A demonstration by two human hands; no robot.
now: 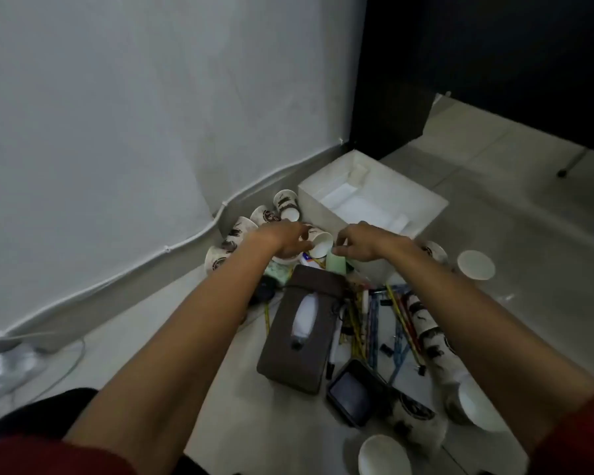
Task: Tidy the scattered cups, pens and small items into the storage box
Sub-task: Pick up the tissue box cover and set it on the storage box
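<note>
While the left hand [285, 240] gripped a cup [321, 243] tipped sideways, its mouth faced the right hand [364, 243] — fingers curled, hold impossible to tell. The box [314, 209] stood just beyond the cup — nearer the right hand.

Storage box [311, 205] behind tissue box [320, 339], cups [234, 237] left, pens [367, 323] probably right of it.

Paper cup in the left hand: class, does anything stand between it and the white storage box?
Nothing visible does. The paper cup, held by the left hand, is right beside the open storage box.
</note>
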